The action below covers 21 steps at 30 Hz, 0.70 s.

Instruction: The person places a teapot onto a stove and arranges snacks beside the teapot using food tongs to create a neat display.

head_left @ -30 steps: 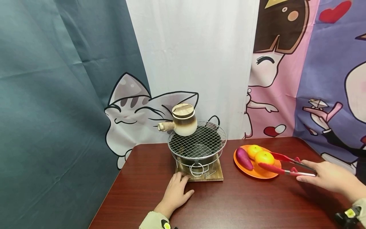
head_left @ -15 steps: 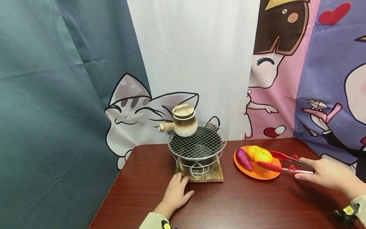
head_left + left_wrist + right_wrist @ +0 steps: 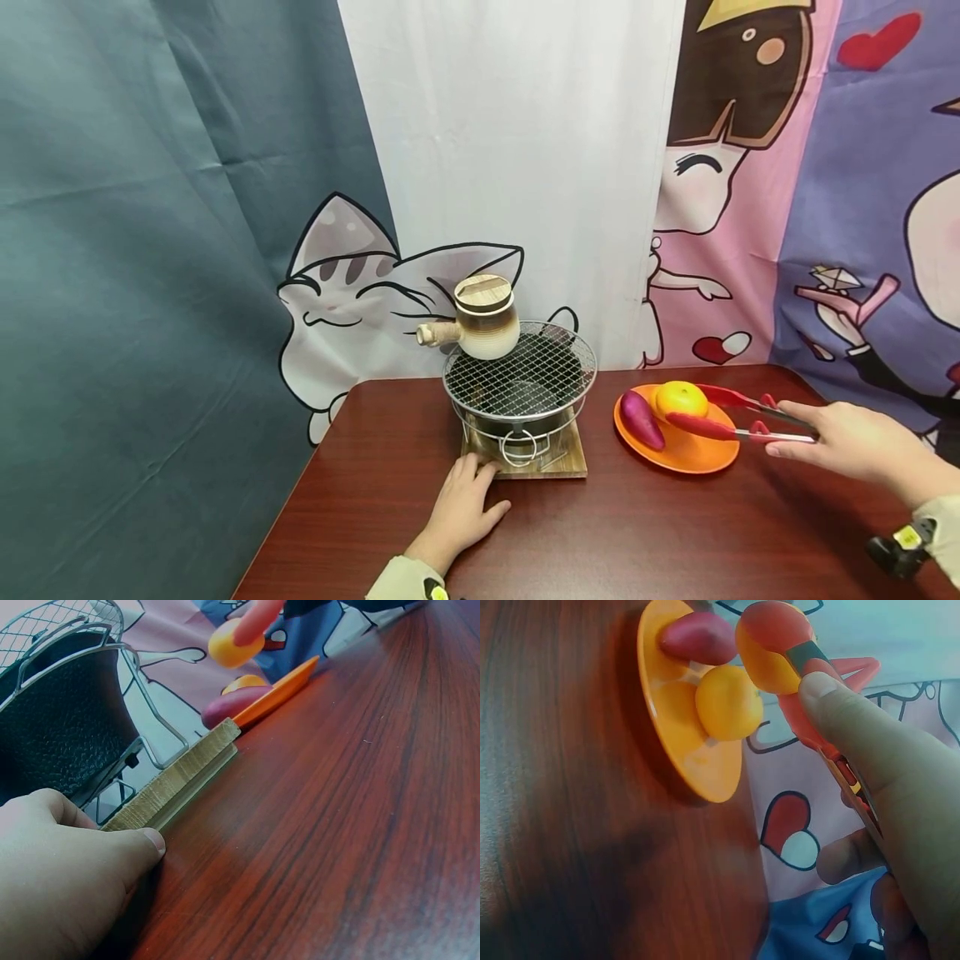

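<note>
Since a second ago: tongs (image 3: 738,417) and clamped orange (image 3: 681,398) lifted off the plate (image 3: 697,457), camera nudged slightly. Right hand (image 3: 847,440) wrapped round the tongs' handles, squeezing them closed; red tips pinching the orange from both sides, now raised just above the plate's far half. In the right wrist view a second orange (image 3: 728,702) sitting on the plate beside the purple sweet potato (image 3: 698,637), gripped one (image 3: 769,646) up higher. Left hand (image 3: 459,512) flat on the table (image 3: 615,542), fingers relaxed, tips touching the near edge of the wooden board (image 3: 564,460); nothing held. On the board, a small stove (image 3: 517,412) topped by a wire grill (image 3: 521,371), side-handled pot (image 3: 483,321) with a wooden lid at its back left. Step in hand, judged: carrying fruit away from plate, likely toward grill. Next move needs steady squeeze, leftward travel, clearing the rim, setting down on open mesh away from the pot. Round fruit could slip or roll.
</note>
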Tool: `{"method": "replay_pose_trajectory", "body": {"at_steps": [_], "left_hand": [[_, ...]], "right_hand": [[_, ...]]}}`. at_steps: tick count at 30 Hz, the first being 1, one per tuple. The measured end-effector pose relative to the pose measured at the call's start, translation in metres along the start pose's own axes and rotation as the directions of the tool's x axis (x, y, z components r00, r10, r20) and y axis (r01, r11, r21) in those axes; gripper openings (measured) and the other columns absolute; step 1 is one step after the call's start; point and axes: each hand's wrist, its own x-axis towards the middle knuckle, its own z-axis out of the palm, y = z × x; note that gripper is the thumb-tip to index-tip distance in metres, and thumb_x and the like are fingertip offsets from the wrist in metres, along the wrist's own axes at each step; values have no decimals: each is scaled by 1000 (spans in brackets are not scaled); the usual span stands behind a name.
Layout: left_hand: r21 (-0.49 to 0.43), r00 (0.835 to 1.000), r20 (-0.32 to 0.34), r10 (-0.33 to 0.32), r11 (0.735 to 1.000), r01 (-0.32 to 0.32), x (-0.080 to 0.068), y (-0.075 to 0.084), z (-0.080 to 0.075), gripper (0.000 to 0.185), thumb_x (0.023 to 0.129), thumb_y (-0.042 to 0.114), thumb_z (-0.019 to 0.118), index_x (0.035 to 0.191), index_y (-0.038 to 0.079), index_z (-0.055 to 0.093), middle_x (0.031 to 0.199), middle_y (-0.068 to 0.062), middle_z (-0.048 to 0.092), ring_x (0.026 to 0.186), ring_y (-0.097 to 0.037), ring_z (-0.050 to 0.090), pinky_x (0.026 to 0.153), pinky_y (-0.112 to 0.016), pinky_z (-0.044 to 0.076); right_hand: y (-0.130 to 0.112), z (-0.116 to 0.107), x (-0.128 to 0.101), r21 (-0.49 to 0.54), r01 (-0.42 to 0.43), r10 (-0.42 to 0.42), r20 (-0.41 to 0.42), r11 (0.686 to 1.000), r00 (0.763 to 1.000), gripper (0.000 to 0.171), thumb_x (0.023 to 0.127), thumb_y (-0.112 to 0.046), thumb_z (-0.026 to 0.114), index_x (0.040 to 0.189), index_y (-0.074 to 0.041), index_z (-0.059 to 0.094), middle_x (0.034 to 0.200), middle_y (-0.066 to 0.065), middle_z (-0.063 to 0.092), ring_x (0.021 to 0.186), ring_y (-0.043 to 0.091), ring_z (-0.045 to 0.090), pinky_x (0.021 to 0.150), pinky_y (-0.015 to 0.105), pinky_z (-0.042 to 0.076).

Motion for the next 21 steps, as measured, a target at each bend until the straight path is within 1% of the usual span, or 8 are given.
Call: {"method": "replay_pose_trajectory", "body": {"at_steps": [5,12,16,18,21], "left_hand": [[1,1000,-2,1,1000,-1,0,0,1,53,80,44,80,123,18,63,118,-3,51,114,-24,50,98,-43,45],[4,1000,0,4,1000,-4,0,1,0,53,80,44,79,123,18,63,118,-3,51,113,-24,51,98,-43,44],[4,1000,1,5,1000,-5,0,1,0,53,80,43,79,123,18,63,117,-3,51,113,-24,51,98,-43,45],[2,1000,-1,4,1000,-4,0,1,0,53,80,43,80,123,18,63,117,-3,51,113,-24,50,98,-43,45],[0,1000,-5,4,1000,-4,0,0,0,53,80,43,80,123,18,63,117,-3,51,113,-24,50,98,-43,45]], "right_hand": [[-3,-6,2,16,22,-21,-27,1000,999,90,82,-70,67,132,4,60,88,16,71,74,27,66,64,59,54],[-8,-15,6,1,58,-58,-56,998,997,85,82,-68,68,130,2,63,89,16,72,76,28,67,66,59,54],[-11,-23,10,-3,57,-57,-46,998,997,87,82,-69,68,131,3,62,89,15,72,76,28,67,65,59,55],[-13,-27,12,-9,49,-49,-32,999,998,91,81,-72,66,133,4,60,89,14,72,77,29,67,65,59,55],[-15,-33,16,-13,48,-48,-34,999,998,95,80,-74,65,134,4,59,92,16,72,81,33,69,66,61,54]]}}
